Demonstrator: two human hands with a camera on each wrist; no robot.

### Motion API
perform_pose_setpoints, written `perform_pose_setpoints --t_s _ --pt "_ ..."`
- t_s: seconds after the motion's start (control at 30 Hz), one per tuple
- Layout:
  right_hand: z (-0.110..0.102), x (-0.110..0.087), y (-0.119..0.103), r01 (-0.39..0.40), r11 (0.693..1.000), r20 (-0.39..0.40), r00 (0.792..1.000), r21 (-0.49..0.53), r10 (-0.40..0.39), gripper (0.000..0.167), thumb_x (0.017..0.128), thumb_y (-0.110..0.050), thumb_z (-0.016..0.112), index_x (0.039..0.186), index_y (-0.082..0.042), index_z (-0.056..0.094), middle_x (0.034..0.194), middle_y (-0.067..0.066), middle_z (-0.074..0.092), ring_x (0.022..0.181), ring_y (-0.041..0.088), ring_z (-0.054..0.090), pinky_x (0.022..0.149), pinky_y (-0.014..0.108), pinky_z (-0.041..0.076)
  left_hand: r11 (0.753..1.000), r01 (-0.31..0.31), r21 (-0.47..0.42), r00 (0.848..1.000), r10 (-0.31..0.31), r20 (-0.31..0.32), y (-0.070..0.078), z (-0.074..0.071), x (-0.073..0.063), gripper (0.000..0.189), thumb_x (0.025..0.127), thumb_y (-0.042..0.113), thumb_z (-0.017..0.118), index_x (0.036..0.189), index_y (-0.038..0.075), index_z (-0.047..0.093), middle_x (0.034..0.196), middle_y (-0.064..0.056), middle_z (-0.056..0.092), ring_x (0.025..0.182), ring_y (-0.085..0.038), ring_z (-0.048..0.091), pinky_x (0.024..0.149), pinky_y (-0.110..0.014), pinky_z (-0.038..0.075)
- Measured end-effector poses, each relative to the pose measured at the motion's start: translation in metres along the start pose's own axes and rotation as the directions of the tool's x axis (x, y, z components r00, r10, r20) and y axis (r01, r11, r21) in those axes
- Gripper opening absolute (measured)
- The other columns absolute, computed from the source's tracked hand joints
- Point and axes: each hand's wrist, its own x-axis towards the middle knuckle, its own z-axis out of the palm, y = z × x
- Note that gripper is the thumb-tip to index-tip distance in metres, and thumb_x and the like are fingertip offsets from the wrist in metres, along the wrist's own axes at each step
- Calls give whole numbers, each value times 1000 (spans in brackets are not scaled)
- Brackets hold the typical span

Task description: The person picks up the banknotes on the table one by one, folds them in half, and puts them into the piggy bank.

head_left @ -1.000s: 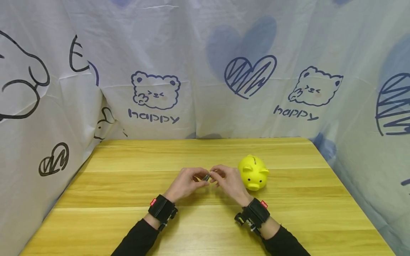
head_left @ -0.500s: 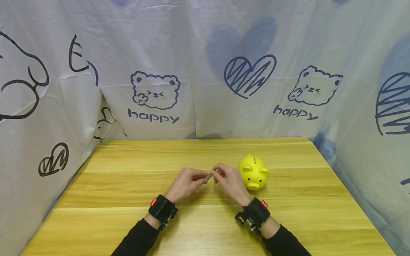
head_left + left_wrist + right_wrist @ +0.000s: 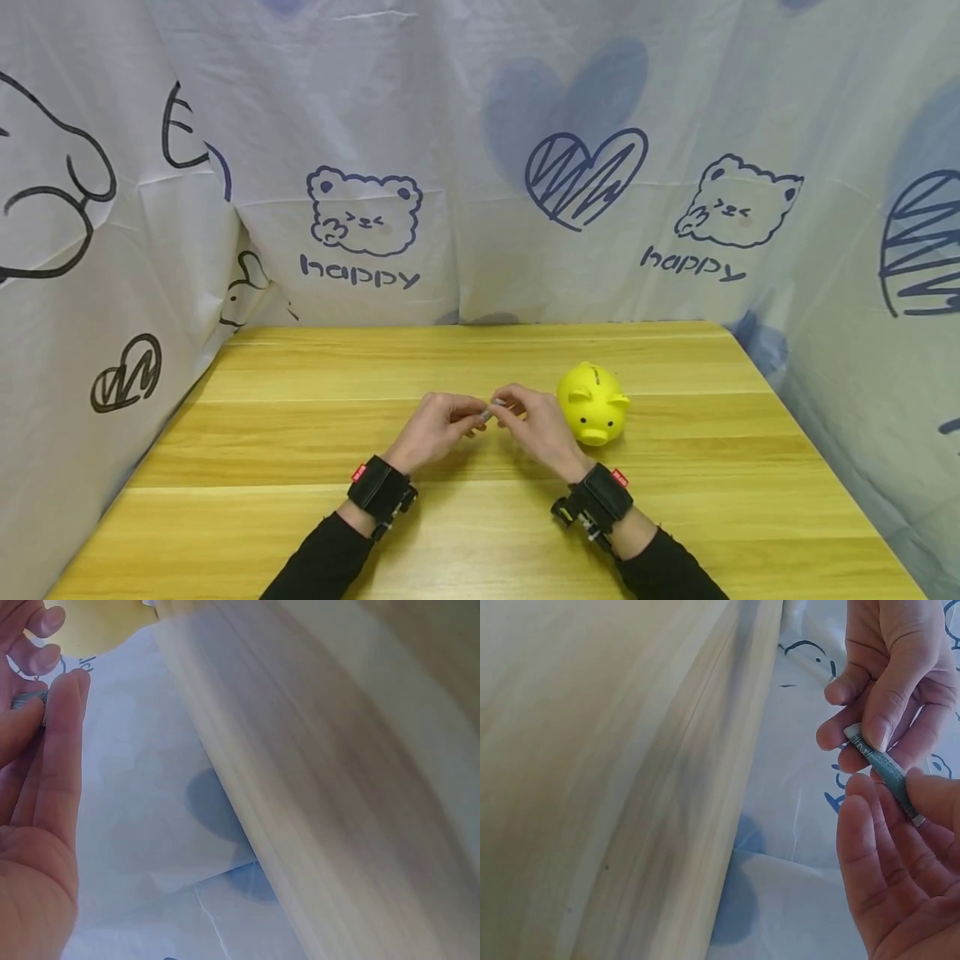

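Note:
Between my two hands is a narrow folded banknote (image 3: pixel 891 778), greenish with printed marks and pale ends. In the head view my left hand (image 3: pixel 437 429) comes in from the left and pinches one end, its thumb flat along the note in the right wrist view. My right hand (image 3: pixel 543 429) pinches the other end between thumb and fingers. The left wrist view shows only a bit of the note (image 3: pixel 30 699), mostly covered by fingers. Just right of my right hand stands a yellow piggy bank (image 3: pixel 594 410) with a slot on its back, its snout facing me.
The hands are above a wood-grain table (image 3: pixel 300 433). A pale printed cloth (image 3: pixel 465 167) with hearts and bears hangs behind the table's far edge and along both sides. Black wrist straps with cameras sit on both forearms.
The fingers have shifted slightly along the banknote, which showed darker and looser a second ago and now looks narrower. Both wrists and the piggy bank have stayed in place.

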Motion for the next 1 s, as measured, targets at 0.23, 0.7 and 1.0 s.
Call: perform_pose_setpoints --t_s 0.23,0.7,1.0 --pt "-1 1 -1 -31 997 9 999 69 31 15 98 -17 61 107 -7 68 91 8 75 75 22 71 57 19 54 1000 -17 -10 999 17 -31 0 0 0 18 95 8 64 110 12 71 100 -9 75 86 -18 72 67 -25 57" --pt "0 0 -1 -69 987 2 998 148 69 16 97 -13 62 106 -2 68 90 16 74 74 31 71 55 20 55 997 -71 29 994 73 -79 0 0 0 8 92 7 67 98 12 71 90 -4 73 83 -22 72 72 -23 56" --pt "-1 0 -3 -69 985 -20 997 160 74 11 96 -12 63 106 -8 68 88 14 75 73 30 72 54 20 55 996 -78 50 992 82 -91 -2 0 0 9 92 7 68 97 13 72 90 0 73 82 -17 71 71 -23 56"
